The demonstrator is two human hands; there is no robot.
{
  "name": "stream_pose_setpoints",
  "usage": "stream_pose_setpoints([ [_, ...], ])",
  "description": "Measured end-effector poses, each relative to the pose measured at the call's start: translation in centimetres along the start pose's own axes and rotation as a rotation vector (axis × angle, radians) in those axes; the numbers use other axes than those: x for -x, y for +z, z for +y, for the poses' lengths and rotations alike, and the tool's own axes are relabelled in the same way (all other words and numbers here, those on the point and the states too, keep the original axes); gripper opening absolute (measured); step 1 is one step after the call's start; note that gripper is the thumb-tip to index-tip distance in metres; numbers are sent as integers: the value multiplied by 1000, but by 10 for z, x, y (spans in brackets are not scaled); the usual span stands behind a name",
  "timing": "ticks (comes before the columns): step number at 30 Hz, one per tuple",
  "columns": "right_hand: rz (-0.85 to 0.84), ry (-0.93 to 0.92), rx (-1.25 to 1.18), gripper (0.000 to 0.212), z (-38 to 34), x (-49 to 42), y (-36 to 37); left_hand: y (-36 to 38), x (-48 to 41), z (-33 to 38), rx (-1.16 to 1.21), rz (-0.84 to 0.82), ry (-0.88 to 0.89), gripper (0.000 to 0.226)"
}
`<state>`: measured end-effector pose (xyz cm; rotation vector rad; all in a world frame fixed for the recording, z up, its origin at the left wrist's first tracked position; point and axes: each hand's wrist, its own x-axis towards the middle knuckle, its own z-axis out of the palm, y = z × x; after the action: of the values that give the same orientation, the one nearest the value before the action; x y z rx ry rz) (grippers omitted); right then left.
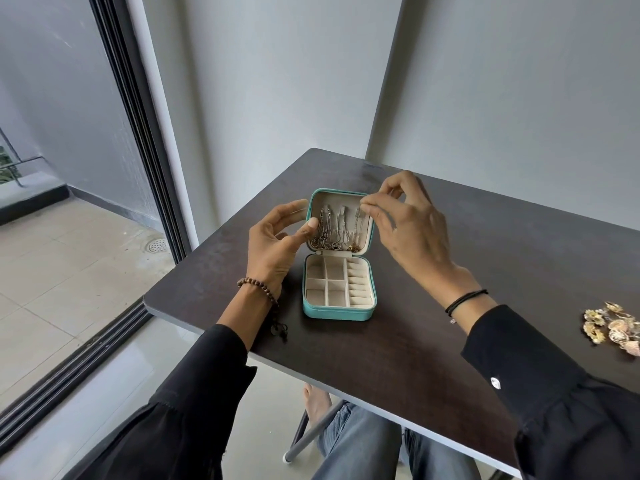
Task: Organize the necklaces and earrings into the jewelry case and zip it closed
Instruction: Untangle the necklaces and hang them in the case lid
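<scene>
Head view: the teal jewelry case (337, 308) is laid open on the dark table (433, 341), with necklaces (337, 232) hung in its lid. The lid's left edge is held by the left hand (277, 244), and one necklace's top is pinched by the right hand (408, 226).

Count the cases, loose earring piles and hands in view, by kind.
Teal jewelry case: 1
Loose earring pile: 1
Hands: 2, left hand and right hand
Total: 4
</scene>
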<state>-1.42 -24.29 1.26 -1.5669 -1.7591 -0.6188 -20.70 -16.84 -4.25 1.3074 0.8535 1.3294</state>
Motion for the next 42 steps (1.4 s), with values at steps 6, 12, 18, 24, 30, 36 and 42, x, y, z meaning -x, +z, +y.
stream_pose_setpoints([
  [6,53,4,106,8,-8,3,6,0,1,1,26,-1,8,36],
  [12,114,2,181,8,-12,4,13,-1,1,1,37,-7,29,37],
  [18,166,49,240,11,-16,5,16,-1,-2,-4,59,-9,16,36],
  [24,147,56,261,15,-16,4,15,-1,-2,-4,51,3,5,37],
  [30,101,115,268,19,-16,0,7,0,-2,-5,42,6,13,37],
  [36,127,111,225,19,-12,5,11,0,-2,-4,29,9,20,37],
  [42,36,128,154,17,-13,23,14,1,-2,-4,-18,33,-34,28],
])
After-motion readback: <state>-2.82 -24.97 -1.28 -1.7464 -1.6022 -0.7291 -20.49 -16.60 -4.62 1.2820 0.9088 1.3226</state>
